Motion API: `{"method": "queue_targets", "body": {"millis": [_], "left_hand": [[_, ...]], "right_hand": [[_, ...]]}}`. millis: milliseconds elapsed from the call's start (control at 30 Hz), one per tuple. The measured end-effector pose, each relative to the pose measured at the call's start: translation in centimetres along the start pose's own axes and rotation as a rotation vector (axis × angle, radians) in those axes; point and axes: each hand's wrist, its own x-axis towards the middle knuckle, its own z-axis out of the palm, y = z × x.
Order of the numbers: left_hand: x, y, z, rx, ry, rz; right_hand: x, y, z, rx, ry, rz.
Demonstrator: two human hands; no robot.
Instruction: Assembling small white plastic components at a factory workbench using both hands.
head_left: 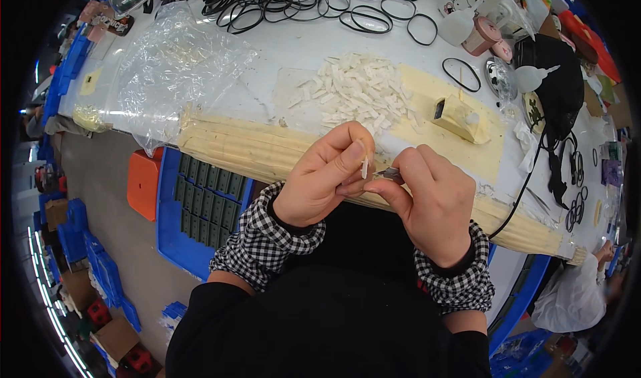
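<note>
Close together over the table's near edge, both my hands are closed in a pinch. Between thumb and fingers my left hand (324, 174) grips a small white strip (364, 167), held roughly upright. My right hand (437, 198) pinches a small grey metal blade (390, 174), its tip pointing toward the left fingers. Whether blade and strip touch, I cannot tell. Just beyond my hands lies a loose pile of small white strips (364, 87), partly on a yellowish sheet (427, 77).
Yellowish padding (234, 144) lines the table's near edge. Black rubber rings (287, 1) lie heaped at the back, clear plastic film (173, 71) at left. A yellow taped block (461, 119) sits right of the pile. Below left are a blue crate (177, 244) of dark green parts and an orange stool (143, 184).
</note>
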Motion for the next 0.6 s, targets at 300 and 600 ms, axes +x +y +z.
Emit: {"method": "queue_targets", "body": {"millis": [300, 600], "left_hand": [[-0.17, 0.34, 0.35, -0.036, 0.013, -0.048], [-0.2, 0.28, 0.17, -0.029, 0.01, -0.049]], "right_hand": [[0.25, 0.21, 0.64, -0.019, 0.035, -0.032], [0.41, -0.13, 0.16, -0.005, -0.016, -0.008]]}}
